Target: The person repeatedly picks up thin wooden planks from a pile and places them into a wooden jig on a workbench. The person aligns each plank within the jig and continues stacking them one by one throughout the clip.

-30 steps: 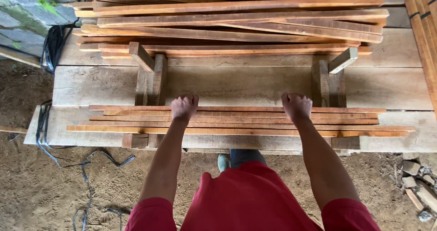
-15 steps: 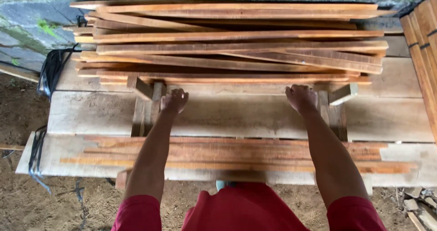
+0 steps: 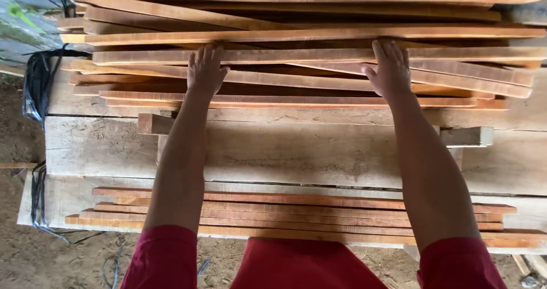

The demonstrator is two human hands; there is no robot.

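Resting flat and open on the far slat pile (image 3: 296,55), left hand (image 3: 205,72) and right hand (image 3: 390,69) hide their palms.

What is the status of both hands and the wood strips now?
Left hand and right hand flat, palms down, on far pile of wood strips. Nothing gripped. Near pile untouched; nothing in the way.

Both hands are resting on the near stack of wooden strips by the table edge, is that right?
Not quite. The head view shows the left hand and right hand resting on the far stack of wooden strips; the near stack lies untouched by the table edge.
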